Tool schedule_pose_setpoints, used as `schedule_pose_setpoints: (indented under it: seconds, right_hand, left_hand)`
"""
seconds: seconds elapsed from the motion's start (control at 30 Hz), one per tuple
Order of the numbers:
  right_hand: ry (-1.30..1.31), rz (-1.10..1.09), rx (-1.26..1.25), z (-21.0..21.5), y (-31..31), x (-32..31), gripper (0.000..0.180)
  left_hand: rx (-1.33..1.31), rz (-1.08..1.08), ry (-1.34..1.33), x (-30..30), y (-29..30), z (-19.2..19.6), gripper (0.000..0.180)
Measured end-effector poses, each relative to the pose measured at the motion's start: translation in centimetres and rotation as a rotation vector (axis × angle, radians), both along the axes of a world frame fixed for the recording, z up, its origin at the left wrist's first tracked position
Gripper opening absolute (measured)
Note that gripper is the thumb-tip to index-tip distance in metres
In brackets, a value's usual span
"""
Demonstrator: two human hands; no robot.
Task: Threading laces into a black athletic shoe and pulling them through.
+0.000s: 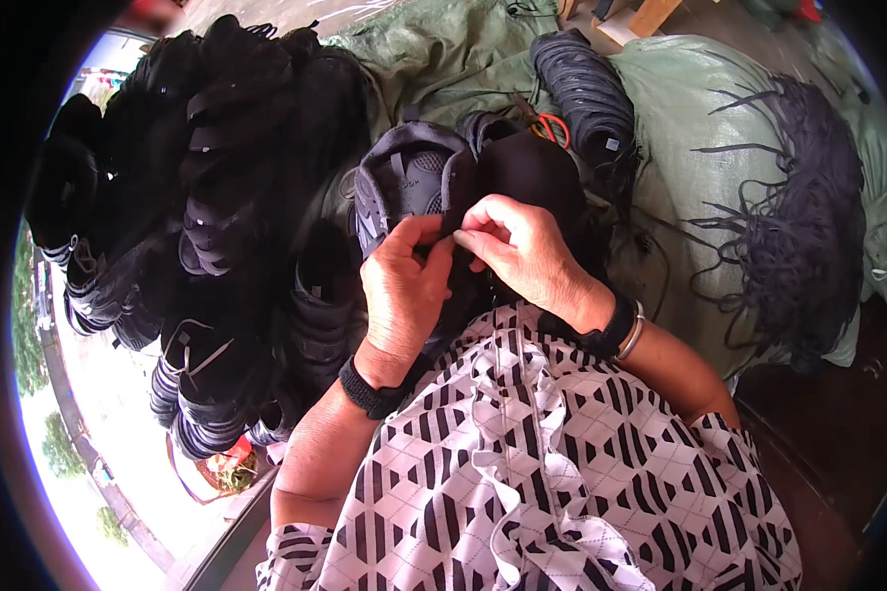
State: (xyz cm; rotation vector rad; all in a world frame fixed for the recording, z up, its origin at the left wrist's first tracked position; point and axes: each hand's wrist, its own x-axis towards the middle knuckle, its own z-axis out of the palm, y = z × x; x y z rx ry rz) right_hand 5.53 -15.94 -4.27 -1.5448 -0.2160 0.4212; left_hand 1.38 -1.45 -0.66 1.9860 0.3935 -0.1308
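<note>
A person's left hand (404, 286) and right hand (527, 246) meet fingertip to fingertip, each pinching at the near right edge of a dark shoe (406, 187); whether they grip fabric or lace cannot be told. Just beyond, to the right, lie orange-handled scissors (552, 128). A row of nested dark shoes (583, 84) stands farther off, a bundle of dark laces (803, 217) drapes a green sack (675, 94) at right, and piled black shoes (232, 167) crowd the left.
</note>
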Motion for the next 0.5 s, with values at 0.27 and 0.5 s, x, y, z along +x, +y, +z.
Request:
schedule_pose_setpoints:
  seconds: [0.27, 0.5]
  right_hand:
    - [-0.107, -0.062, -0.052, 0.3, 1.5, 0.8, 0.012]
    - [-0.065, -0.019, -0.007, 0.6, 1.5, 0.6, 0.006]
  left_hand:
    - [-0.162, 0.074, -0.066, 0.5, 0.3, -0.4, 0.024]
    - [-0.151, -0.078, 0.064, 0.8, 1.5, 0.4, 0.028]
